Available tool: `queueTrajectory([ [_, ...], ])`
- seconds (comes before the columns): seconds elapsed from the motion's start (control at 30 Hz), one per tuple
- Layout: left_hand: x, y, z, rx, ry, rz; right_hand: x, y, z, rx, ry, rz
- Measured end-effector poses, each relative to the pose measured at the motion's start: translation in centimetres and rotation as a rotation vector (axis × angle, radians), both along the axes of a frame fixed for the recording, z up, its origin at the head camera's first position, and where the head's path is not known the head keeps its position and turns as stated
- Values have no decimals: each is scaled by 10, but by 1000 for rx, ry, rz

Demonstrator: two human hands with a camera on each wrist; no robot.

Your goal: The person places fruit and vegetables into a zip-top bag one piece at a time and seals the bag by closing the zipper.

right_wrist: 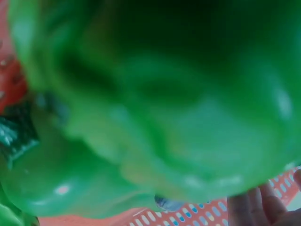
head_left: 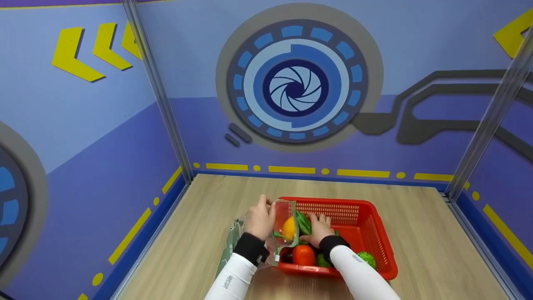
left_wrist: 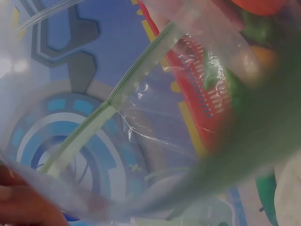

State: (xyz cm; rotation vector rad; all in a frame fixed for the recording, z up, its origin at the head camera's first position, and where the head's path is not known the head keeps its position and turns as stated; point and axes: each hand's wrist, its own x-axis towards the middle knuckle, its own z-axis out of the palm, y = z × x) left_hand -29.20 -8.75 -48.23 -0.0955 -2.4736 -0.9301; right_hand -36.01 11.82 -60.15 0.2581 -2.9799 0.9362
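My left hand grips the edge of a clear plastic zip bag. The bag has a green zip strip, also seen across the left wrist view, and it hangs over the left side of a red basket. Inside the basket, my right hand reaches down among vegetables with its fingers extended. By its fingertips lies a long green vegetable. A yellow-orange vegetable shows behind the clear bag, and a tomato lies nearer me. Green peppers fill the right wrist view.
Green patterned plastic packaging lies left of the basket, under my left forearm. A bumpy green vegetable sits at the basket's right front. The wooden table meets printed panels at the back and sides.
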Motion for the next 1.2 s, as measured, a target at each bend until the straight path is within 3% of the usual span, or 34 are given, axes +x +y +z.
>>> queueTrajectory([
  [0.17,1,1,1,-22,11,10,-3,-1,-6,-18,26,-12],
  [0.67,1,2,-1,-23,8,4,-7,7,1,-50,-61,-46],
  [0.87,1,1,-1,-14,12,-4,-10,10,3,-136,-70,-54],
  [1.07,1,1,-1,-23,27,-7,-5,15,18,-220,-63,-64],
  [1.2,2,0,-1,-26,38,-13,3,19,35,-258,-51,-29],
])
